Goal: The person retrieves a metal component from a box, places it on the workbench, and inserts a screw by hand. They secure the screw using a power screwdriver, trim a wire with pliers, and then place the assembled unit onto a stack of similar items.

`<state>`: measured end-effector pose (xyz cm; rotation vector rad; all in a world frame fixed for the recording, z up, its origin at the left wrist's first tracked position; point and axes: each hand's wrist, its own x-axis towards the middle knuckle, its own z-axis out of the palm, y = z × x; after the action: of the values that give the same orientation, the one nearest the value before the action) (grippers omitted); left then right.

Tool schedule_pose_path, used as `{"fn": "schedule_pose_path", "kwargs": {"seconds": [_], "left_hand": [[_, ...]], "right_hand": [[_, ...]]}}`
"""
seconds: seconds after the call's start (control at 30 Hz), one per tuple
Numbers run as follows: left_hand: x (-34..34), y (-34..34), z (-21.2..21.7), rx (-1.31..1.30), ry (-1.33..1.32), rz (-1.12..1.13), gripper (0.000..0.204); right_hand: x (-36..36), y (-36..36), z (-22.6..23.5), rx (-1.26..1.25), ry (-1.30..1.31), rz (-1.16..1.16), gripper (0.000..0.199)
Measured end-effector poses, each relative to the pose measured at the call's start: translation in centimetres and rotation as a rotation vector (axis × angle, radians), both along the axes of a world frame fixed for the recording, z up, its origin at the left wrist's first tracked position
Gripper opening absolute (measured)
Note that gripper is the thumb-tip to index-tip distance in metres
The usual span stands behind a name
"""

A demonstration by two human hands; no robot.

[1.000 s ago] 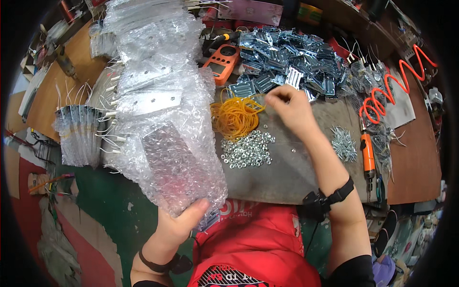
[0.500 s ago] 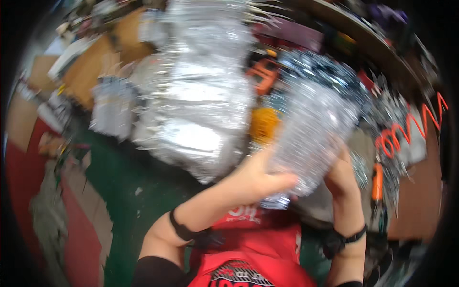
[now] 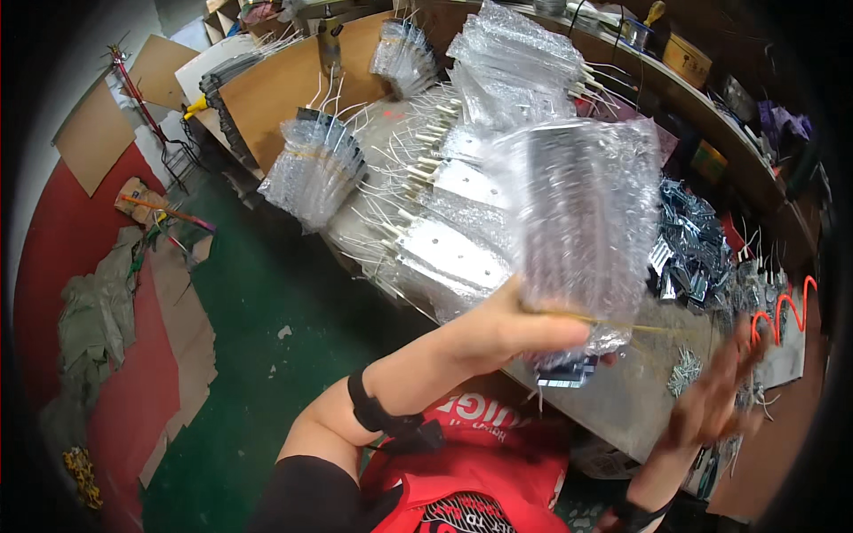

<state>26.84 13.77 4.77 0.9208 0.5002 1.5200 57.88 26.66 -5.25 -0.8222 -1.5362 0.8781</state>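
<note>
My left hand [image 3: 524,329] grips the lower end of a bundle of flat pieces in bubble wrap [image 3: 591,213], thumb across its front. The bundle stands tilted up, with a dark striped end [image 3: 569,373] showing below the hand. A thin yellowish rubber band [image 3: 613,322] crosses the bundle near my thumb and stretches rightward, its far end blurred. My right hand [image 3: 720,391] is off to the right, apart from the bundle, blurred with its fingers spread; whether the band touches it I cannot tell.
Bubble-wrapped pieces with white wires [image 3: 453,249] lie stacked on the table behind the bundle. Banded bundles [image 3: 315,173] stand at the left. Dark shiny parts [image 3: 693,240] are heaped at the right, near small metal pieces [image 3: 684,371] and a coiled red hose [image 3: 786,311].
My right hand has let go of the bundle and moved right. The left hand still holds it, now more upright. A rubber band now shows across it. The view has shifted.
</note>
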Motion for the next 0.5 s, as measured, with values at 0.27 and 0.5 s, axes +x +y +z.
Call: {"fn": "schedule_pose_path", "kwargs": {"seconds": [0.27, 0.5], "left_hand": [[0.2, -4.0, 0.7, -0.046, 1.642, 0.193, 0.027], [-5.0, -6.7, 0.9, 0.523, 1.521, 1.582, 0.058]], "right_hand": [[-12.5, -3.9, 16.2, 0.286, -0.872, 1.058, 0.074], [-19.2, -4.8, 11.5, 0.005, -0.614, 0.665, 0.053]]}}
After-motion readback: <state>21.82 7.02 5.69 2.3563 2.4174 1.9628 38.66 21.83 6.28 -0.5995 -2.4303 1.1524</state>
